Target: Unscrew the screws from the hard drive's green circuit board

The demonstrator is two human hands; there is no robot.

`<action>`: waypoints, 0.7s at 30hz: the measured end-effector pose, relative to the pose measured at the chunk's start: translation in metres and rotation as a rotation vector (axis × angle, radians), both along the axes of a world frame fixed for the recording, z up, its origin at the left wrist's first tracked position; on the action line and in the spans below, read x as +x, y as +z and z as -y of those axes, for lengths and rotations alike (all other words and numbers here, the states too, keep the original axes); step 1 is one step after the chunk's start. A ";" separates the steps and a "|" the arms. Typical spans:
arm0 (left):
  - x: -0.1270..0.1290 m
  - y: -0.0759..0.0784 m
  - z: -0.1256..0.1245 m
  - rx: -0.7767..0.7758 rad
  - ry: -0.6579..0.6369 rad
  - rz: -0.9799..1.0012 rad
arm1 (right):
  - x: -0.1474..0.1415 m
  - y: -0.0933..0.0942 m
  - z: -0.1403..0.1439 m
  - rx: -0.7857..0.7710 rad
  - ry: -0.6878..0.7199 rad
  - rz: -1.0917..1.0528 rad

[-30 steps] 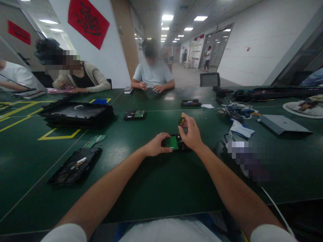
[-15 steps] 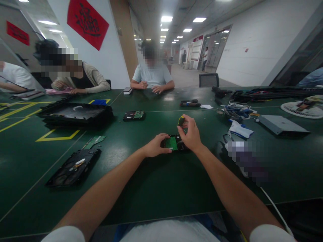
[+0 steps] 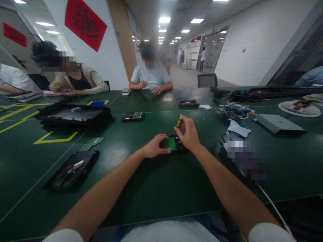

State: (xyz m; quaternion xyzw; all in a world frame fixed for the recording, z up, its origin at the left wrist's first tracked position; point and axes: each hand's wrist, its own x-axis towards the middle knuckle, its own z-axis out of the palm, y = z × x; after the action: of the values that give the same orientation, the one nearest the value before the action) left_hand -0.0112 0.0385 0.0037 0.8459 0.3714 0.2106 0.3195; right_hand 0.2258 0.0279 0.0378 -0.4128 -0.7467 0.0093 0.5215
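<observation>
Within the right hand (image 3: 189, 135), a yellow-black tool (image 3: 179, 122) seems half-hidden.

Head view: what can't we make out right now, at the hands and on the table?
All in the head view:
Yellow-and-black handle: any shaft or tip is lost behind the right hand.
Hard drive: left end covered by the left hand.
Item beside the white cable: masked by pixelation.
Opposite person's hands: too small to tell whether they hold anything.
</observation>
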 end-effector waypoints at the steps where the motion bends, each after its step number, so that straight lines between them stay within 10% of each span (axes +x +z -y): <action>1: 0.000 0.000 0.000 -0.003 0.000 0.002 | 0.000 0.001 0.001 0.001 0.001 0.009; 21: 0.001 0.002 0.001 -0.015 -0.002 0.008 | -0.001 0.003 0.003 0.011 -0.013 0.011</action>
State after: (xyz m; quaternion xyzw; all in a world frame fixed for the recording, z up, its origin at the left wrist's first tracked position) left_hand -0.0106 0.0374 0.0060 0.8430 0.3708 0.2110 0.3276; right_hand 0.2249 0.0247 0.0403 -0.4147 -0.7469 -0.0004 0.5198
